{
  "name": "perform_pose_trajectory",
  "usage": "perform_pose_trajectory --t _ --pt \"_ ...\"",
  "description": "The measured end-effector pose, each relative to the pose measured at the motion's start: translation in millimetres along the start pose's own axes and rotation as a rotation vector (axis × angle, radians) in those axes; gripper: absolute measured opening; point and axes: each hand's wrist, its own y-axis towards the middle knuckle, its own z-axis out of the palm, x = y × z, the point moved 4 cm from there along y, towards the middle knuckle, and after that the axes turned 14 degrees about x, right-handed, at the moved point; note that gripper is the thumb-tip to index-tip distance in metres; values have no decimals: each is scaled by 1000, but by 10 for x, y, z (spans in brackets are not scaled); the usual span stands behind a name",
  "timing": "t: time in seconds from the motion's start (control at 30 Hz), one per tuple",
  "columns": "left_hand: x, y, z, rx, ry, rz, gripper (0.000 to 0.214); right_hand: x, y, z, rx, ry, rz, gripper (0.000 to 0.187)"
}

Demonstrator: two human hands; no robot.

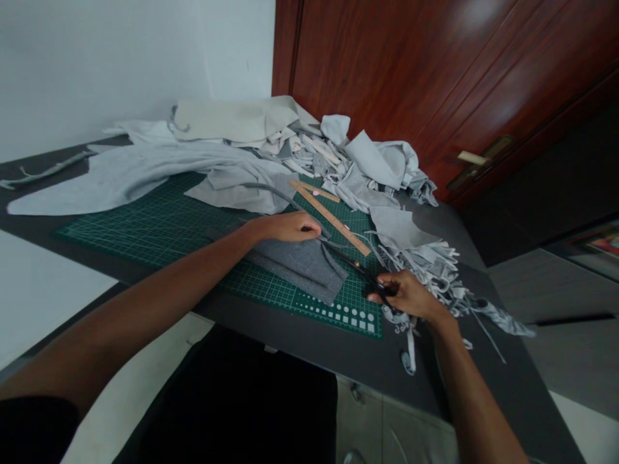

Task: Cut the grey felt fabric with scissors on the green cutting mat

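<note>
A dark grey fabric piece [302, 264] lies on the green cutting mat [159, 225]. My left hand [287, 227] rests on its far edge, fingers pressed together and pinching the cloth where the blades meet it. My right hand [409, 295] is closed round the handles of black scissors [355, 267], whose blades point left toward the left hand along the fabric's right edge.
A wooden ruler [331, 218] lies on the mat beyond the scissors. Pale grey cloth [159, 164] and scraps [367, 164] are piled at the back, with cut strips [435, 264] at the right. The dark table edge [309, 348] is near me; a red-brown door [435, 77] stands behind.
</note>
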Motion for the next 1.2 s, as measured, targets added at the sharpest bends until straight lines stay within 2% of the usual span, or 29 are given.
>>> perform_pose_trajectory --t 0.27,0.67,0.83,1.07,1.2 --pt "-24 6 -6 -1 11 14 26 57 -4 -17 -7 -24 -20 53" --pt "20 -2 1 5 -5 -44 28 36 -8 -26 -15 -102 6 54" --pt "7 -6 -10 8 -27 -51 27 31 -8 -26 -12 -83 31 53" --pt "-7 -8 -24 -7 -34 -46 26 58 -47 -14 27 64 87 58" --pt "16 -9 -15 -1 -39 -55 25 81 -45 -17 33 45 90 56"
